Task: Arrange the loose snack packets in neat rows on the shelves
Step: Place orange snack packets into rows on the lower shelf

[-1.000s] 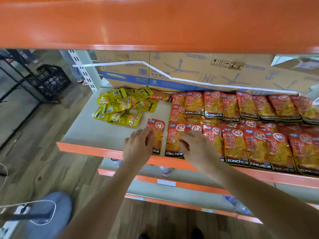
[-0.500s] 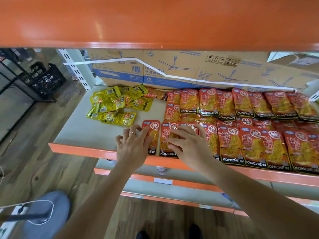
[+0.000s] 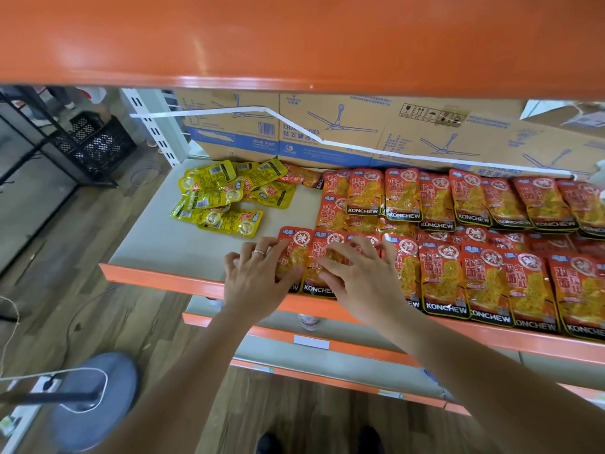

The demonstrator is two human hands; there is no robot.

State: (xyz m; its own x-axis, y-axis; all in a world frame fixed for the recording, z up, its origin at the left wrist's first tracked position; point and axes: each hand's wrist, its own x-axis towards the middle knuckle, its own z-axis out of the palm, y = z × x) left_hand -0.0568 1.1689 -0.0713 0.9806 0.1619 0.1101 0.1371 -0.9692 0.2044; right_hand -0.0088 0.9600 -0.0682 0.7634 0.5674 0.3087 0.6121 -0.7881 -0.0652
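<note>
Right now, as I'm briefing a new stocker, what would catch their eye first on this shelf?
Rows of red-orange snack packets cover the right of the shelf, with the left hand and right hand resting on the front-left ones. Behind and to the left lies a loose heap of yellow packets; cardboard boxes stand along the back.

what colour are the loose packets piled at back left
The packets are yellow; head view shows them.

Red KONCHEW packets [image 3: 484, 276] lie flat in two overlapping rows, near and far, across the right of the shelf [image 3: 157, 247]. Yellow packets [image 3: 216, 198] sit jumbled in a loose heap at far left.
</note>
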